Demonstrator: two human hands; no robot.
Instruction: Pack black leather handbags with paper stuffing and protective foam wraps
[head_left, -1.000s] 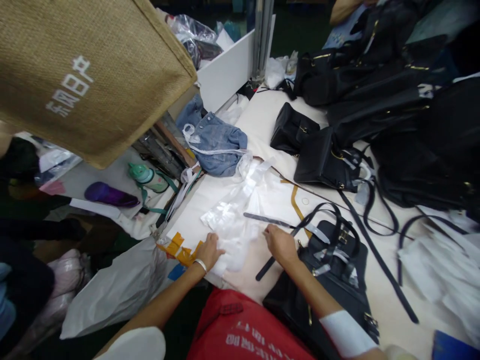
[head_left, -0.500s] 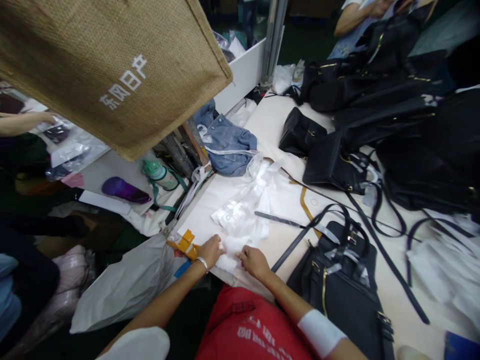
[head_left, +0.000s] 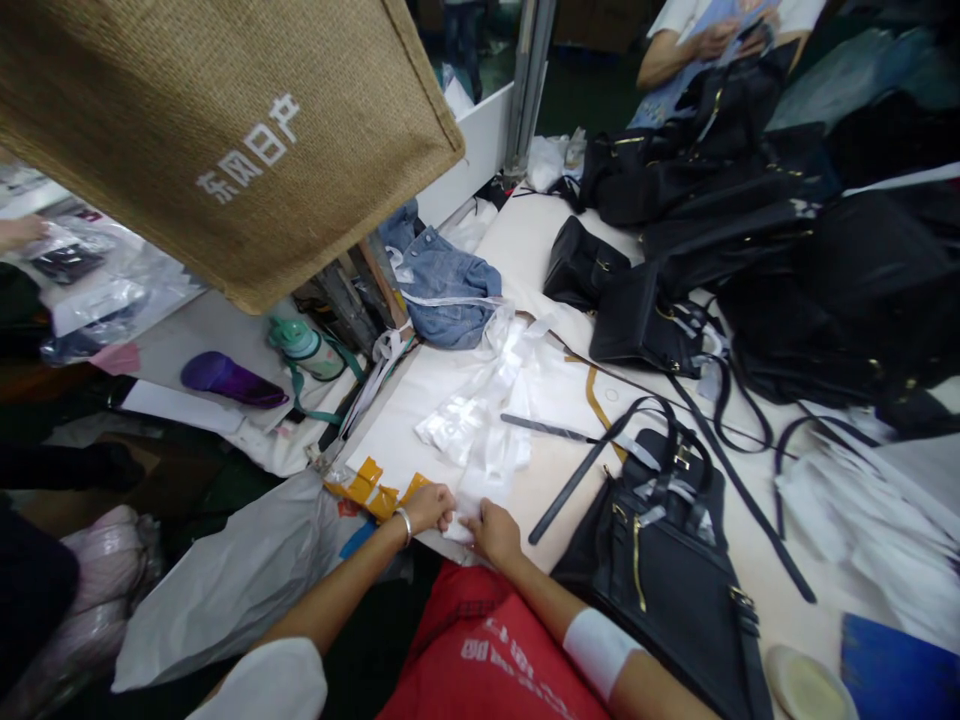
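Observation:
At the table's near edge, my left hand [head_left: 432, 508] is closed in a pinch on a thin white wrapping sheet [head_left: 484, 488]. My right hand [head_left: 496, 534] is closed on the same sheet, close beside the left, with its thumb on top. Whether the sheet is plastic or thin foam I cannot tell. Beyond it lie more shiny white strips [head_left: 457, 420]. Torn yellow tape [head_left: 367, 485] sits by my left wrist. To the right, a black backpack [head_left: 675, 560] with gold zips lies on the table, its handles partly wrapped in white.
A burlap bag [head_left: 322, 190] hangs at upper left. Denim cloth [head_left: 450, 285] and black bags [head_left: 645, 315] lie farther back. Black straps [head_left: 750, 490] cross the table. A purple bottle [head_left: 225, 380] and green bottle [head_left: 307, 345] stand left. Another person's hands [head_left: 724, 38] work at the far side.
My hands have come closer together over the white sheet, and my right hand has turned with its thumb pressed on it. The view has shifted slightly to the right.

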